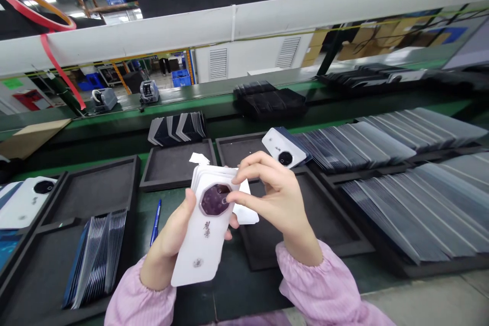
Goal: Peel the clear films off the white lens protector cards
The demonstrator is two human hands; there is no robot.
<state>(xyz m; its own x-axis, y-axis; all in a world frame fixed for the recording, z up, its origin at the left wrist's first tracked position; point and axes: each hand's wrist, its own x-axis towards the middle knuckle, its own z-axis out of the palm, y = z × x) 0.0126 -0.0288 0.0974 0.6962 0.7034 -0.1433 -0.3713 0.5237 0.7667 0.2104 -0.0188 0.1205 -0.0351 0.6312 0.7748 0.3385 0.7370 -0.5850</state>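
My left hand (173,229) is wrapped round a small stack of white phone back covers (198,257), held tilted in front of me. The top cover has a dark octagonal camera window (214,199), black lettering and a small round mark. My right hand (280,198) pinches this cover near its upper right corner, thumb tip on the edge of the camera window and index finger just above. Behind the stack, partly hidden, is another white piece (247,206). A scrap of white paper (199,159) shows just beyond the stack's top edge.
Black trays with rows of phone covers stand at right (416,204) and left (99,254). A white cover (284,147) leans behind my right hand. A blue pen (156,221) lies by my left wrist. Tape dispensers (148,91) sit on the back ledge; red tape (61,69) hangs upper left.
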